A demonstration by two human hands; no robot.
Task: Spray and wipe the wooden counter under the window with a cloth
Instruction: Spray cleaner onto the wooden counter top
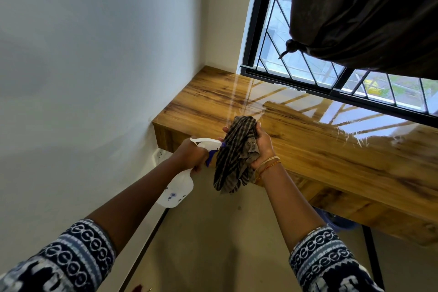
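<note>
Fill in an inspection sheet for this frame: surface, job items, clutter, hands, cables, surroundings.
Surface: wooden counter, glossy, reflecting the window grille.
Job's things: spray bottle with its nozzle aimed at the striped cloth; both held in front of the counter edge.
Clutter: nothing seen on the counter.
Hands: left hand grips the bottle; right hand holds the bunched cloth.
Cables: nothing seen; a wall socket sits below the counter's left end.
Surroundings: white wall, barred window, knotted dark curtain.

**No legible text**

Nothing can be read anywhere in view. The white spray bottle (176, 191) carries small blue printed marks on its side, but they are too blurred to make out as words or numbers.
</note>
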